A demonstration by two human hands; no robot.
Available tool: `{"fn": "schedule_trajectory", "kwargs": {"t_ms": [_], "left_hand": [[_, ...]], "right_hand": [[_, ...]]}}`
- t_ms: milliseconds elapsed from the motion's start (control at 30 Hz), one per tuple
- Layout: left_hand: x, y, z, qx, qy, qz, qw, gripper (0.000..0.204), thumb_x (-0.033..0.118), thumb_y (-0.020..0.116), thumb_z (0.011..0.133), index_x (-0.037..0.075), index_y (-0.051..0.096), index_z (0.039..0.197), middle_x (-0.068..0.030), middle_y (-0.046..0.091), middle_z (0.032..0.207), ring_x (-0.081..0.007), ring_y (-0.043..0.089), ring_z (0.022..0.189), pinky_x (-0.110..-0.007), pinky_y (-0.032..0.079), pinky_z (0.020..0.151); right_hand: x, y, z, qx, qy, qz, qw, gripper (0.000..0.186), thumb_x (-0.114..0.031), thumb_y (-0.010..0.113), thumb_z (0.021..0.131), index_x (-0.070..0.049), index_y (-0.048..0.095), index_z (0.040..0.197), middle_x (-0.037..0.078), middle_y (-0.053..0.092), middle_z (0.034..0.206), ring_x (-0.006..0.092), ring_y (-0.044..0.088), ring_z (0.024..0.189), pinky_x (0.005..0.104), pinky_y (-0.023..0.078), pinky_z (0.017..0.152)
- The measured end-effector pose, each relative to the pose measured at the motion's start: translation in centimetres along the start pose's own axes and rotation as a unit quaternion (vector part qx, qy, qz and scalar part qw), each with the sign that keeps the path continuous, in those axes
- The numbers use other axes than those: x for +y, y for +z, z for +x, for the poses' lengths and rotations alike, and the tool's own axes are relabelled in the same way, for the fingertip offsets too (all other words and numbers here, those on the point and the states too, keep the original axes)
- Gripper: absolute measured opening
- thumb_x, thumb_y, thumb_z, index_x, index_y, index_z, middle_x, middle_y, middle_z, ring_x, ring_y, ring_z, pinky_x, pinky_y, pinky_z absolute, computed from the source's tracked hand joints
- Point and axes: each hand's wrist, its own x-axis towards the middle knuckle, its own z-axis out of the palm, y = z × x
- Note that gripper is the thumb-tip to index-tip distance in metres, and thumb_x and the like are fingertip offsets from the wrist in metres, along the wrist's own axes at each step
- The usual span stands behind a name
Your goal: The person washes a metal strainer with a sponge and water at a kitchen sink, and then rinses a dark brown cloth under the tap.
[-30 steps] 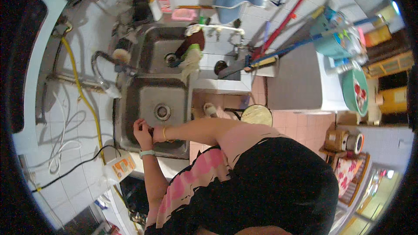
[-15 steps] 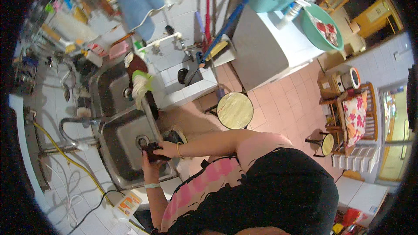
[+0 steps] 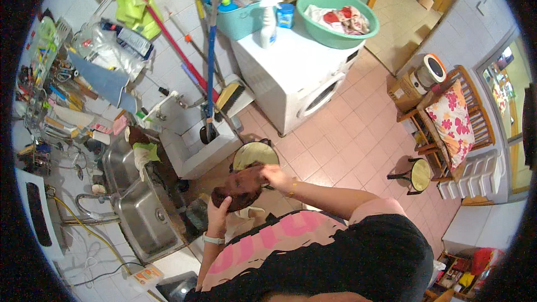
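A dark brown cloth [image 3: 241,185] is stretched between my two hands, in front of my body and to the right of the sink. My left hand [image 3: 218,217] grips its lower left part, with the thumb lying over it. At the cloth's upper right end, the fingers of my right hand [image 3: 278,180] pinch the edge. Below and behind the cloth stands a round stool [image 3: 256,155] with a pale yellow top, partly covered by it. The double steel sink [image 3: 137,212] lies to the left of my hands.
A white washing machine [image 3: 279,72] stands at the back, bearing a green basin [image 3: 335,36] of laundry. Mop handles [image 3: 213,50] lean by a tiled mop basin [image 3: 196,156]. A second stool [image 3: 418,176] and a wooden chair [image 3: 470,112] are on the right.
Both hands have risen out of the sink and moved right with the cloth. Bunched before, it is now spread wider between them. The view has turned toward the right.
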Motion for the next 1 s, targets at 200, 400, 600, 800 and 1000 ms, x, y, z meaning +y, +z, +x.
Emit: {"fn": "schedule_trajectory", "kwargs": {"t_ms": [200,400,600,800,1000], "left_hand": [[-3.5,13.2,1.1,-0.184,0.011,0.168,0.969,0.051,0.03,0.068,0.084,-0.001,0.049,0.12,-0.0085,0.059,0.105,-0.0179,0.058,0.093,-0.032,0.049,0.079],[-3.6,23.9,2.7,-0.402,0.12,0.377,0.826,0.059,0.032,0.07,0.082,0.001,0.046,0.126,-0.0131,0.049,0.126,-0.0226,0.046,0.119,-0.035,0.042,0.093],[-5.2,32.8,5.0,-0.579,0.133,0.183,0.783,0.053,0.023,0.064,0.086,-0.001,0.044,0.128,-0.0153,0.054,0.124,-0.0237,0.052,0.113,-0.035,0.04,0.095],[-3.3,36.8,9.2,-0.511,0.128,0.32,0.787,0.03,0.028,0.053,0.092,-0.001,0.058,0.095,-0.0106,0.057,0.079,-0.0154,0.052,0.073,-0.032,0.042,0.066],[1.4,42.8,10.8,-0.55,0.082,0.365,0.747,0.04,0.034,0.053,0.091,-0.003,0.06,0.075,-0.0088,0.055,0.063,-0.0153,0.051,0.06,-0.032,0.041,0.056]], "right_hand": [[-7.0,-16.6,-12.2,0.139,0.189,0.292,0.927,0.02,-0.021,0.047,0.094,-0.003,0.055,0.09,0.006,0.06,0.078,0.015,0.057,0.068,0.0285,0.05,0.065],[-9.3,-23.0,-17.4,0.242,0.152,0.355,0.89,0.016,-0.02,0.049,0.093,-0.007,0.055,0.085,0.002,0.057,0.07,0.0122,0.053,0.062,0.0252,0.044,0.056],[-8.2,-24.9,-16.6,0.211,0.136,0.336,0.908,0.018,-0.017,0.054,0.092,-0.001,0.059,0.087,0.004,0.062,0.077,0.0126,0.057,0.063,0.0239,0.047,0.058],[-11.6,-29.4,-13.6,0.197,0.032,-0.065,0.978,0.045,-0.017,0.067,0.082,-0.002,0.053,0.122,0.012,0.061,0.113,0.0198,0.06,0.096,0.0299,0.047,0.086],[-7.5,-33.7,-13.5,0.207,0.108,0.046,0.971,0.057,-0.009,0.067,0.083,-0.002,0.042,0.133,0.009,0.055,0.122,0.0162,0.053,0.111,0.0304,0.044,0.095]]}}
